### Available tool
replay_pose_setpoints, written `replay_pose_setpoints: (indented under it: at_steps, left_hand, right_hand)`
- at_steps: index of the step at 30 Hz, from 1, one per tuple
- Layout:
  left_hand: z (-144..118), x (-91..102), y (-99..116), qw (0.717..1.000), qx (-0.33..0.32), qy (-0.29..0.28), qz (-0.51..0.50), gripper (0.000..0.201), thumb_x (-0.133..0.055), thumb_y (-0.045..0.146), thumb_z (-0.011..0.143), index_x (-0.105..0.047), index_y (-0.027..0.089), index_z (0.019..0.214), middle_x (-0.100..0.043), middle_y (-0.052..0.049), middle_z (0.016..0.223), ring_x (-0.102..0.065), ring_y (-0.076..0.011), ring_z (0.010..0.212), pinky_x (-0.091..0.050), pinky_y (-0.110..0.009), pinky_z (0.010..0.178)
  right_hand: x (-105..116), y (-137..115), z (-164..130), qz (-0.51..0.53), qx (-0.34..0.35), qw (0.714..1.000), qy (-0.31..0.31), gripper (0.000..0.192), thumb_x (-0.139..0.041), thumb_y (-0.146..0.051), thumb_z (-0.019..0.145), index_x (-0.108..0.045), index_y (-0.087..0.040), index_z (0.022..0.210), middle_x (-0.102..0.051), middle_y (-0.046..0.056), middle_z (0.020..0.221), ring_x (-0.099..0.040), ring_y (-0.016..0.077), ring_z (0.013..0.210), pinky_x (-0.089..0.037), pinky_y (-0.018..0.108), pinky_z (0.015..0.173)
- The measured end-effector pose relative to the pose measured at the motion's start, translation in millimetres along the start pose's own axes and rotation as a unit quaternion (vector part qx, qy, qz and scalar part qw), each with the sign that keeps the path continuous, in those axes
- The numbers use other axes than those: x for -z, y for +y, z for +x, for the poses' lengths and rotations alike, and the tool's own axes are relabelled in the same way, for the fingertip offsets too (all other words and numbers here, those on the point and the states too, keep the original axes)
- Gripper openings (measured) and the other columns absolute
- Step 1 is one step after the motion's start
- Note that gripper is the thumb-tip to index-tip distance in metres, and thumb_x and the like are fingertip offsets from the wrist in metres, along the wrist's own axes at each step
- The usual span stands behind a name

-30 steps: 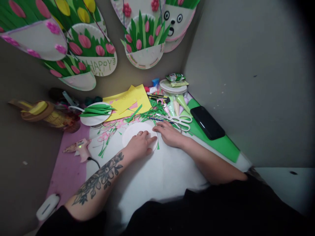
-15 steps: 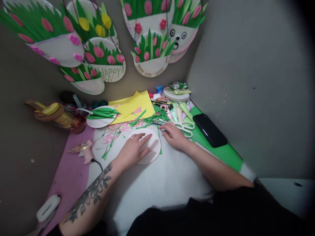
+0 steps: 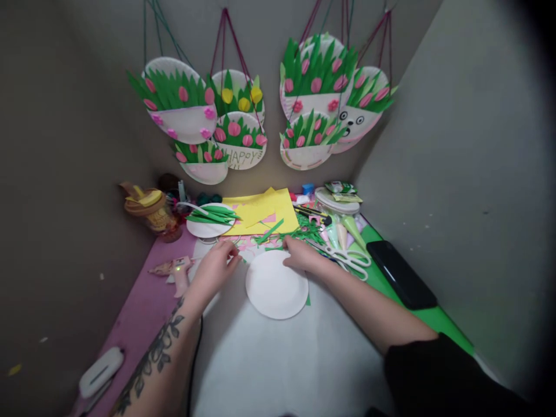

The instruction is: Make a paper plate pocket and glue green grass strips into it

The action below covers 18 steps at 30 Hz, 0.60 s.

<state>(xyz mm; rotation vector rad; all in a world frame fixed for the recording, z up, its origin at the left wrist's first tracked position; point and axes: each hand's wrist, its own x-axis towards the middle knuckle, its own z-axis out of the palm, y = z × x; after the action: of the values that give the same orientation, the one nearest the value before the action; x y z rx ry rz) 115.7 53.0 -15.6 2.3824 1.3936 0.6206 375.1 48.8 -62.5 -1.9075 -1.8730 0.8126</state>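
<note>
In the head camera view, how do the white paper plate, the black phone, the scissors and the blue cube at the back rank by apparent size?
1. white paper plate
2. black phone
3. scissors, looking nearly as long as the phone but much thinner
4. blue cube, also farthest from the camera

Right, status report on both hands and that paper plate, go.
Left hand open, flat on scraps left of the paper plate. Right hand at the plate's far rim, grip unclear. Scissors and green scraps lie close by.
</note>
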Motion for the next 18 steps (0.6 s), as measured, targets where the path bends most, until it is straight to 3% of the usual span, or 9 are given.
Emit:
replay_pose_setpoints:
  at_steps: [5, 8, 10, 12, 14, 16, 18]
  left_hand:
    - [-3.6, 22.1, -5.7, 0.996, 0.019, 0.057, -0.063, 0.017, -0.055, 0.032, 0.083, -0.055, 0.020, 0.072, -0.060, -0.002, 0.075, -0.054, -0.0174, 0.071, -0.039, -0.028, 0.064]
    - [-8.4, 29.6, 3.1, 0.972, 0.057, 0.167, -0.153, 0.020, -0.057, 0.038, 0.083, -0.059, 0.019, 0.075, -0.060, -0.002, 0.076, -0.054, -0.0166, 0.072, -0.040, -0.027, 0.063]
    - [-8.1, 27.1, 14.7, 0.915, 0.105, 0.290, -0.261, 0.021, -0.058, 0.040, 0.083, -0.061, 0.020, 0.088, -0.062, -0.003, 0.087, -0.057, -0.0163, 0.080, -0.043, -0.026, 0.068]
    - [-3.4, 18.2, 29.6, 0.821, 0.150, 0.388, -0.390, 0.031, -0.060, 0.043, 0.082, -0.057, 0.021, 0.104, -0.061, -0.004, 0.102, -0.058, -0.0162, 0.090, -0.045, -0.027, 0.075]
    - [4.2, 5.6, 46.2, 0.778, 0.186, 0.324, -0.504, 0.042, -0.067, 0.045, 0.076, -0.056, 0.020, 0.108, -0.061, -0.007, 0.110, -0.059, -0.0172, 0.096, -0.047, -0.028, 0.080]
    - [11.4, -7.1, 61.8, 0.768, 0.193, 0.201, -0.577, 0.055, -0.076, 0.043, 0.068, -0.057, 0.018, 0.112, -0.060, -0.012, 0.120, -0.059, -0.0195, 0.099, -0.047, -0.029, 0.082]
    - [15.6, -17.1, 73.3, 0.765, 0.167, 0.093, -0.614, 0.053, -0.078, 0.041, 0.066, -0.062, 0.015, 0.109, -0.063, -0.014, 0.117, -0.060, -0.0211, 0.099, -0.046, -0.030, 0.083]
  right_hand:
    - [32.3, 1.4, -6.5, 0.190, 0.010, 0.982, 0.006, 0.013, -0.069, -0.021, 0.057, -0.055, -0.019, 0.059, -0.053, -0.005, 0.052, -0.046, 0.0105, 0.049, -0.031, 0.022, 0.047]
    - [61.4, -4.1, -10.7, 0.337, 0.032, 0.936, 0.097, 0.022, -0.064, -0.038, 0.066, -0.051, -0.020, 0.065, -0.046, -0.008, 0.049, -0.038, 0.0070, 0.041, -0.028, 0.020, 0.041]
    - [71.7, -12.7, -13.2, 0.422, 0.048, 0.889, 0.172, 0.027, -0.062, -0.045, 0.069, -0.049, -0.022, 0.070, -0.047, -0.009, 0.049, -0.039, 0.0065, 0.041, -0.030, 0.018, 0.040]
    - [69.3, -25.1, -16.1, 0.490, 0.059, 0.843, 0.214, 0.029, -0.067, -0.045, 0.067, -0.051, -0.022, 0.074, -0.055, -0.007, 0.052, -0.048, 0.0076, 0.045, -0.039, 0.018, 0.042]
    - [55.6, -40.1, -20.4, 0.541, 0.064, 0.810, 0.217, 0.028, -0.074, -0.036, 0.060, -0.057, -0.020, 0.076, -0.064, -0.003, 0.060, -0.057, 0.0098, 0.050, -0.047, 0.019, 0.047]
    - [36.0, -55.1, -26.5, 0.581, 0.067, 0.785, 0.203, 0.026, -0.076, -0.031, 0.058, -0.063, -0.018, 0.076, -0.068, 0.000, 0.064, -0.061, 0.0123, 0.053, -0.051, 0.022, 0.050]
    - [17.0, -67.3, -33.7, 0.609, 0.071, 0.770, 0.179, 0.023, -0.077, -0.030, 0.058, -0.066, -0.016, 0.073, -0.069, 0.003, 0.064, -0.063, 0.0144, 0.056, -0.052, 0.024, 0.051]
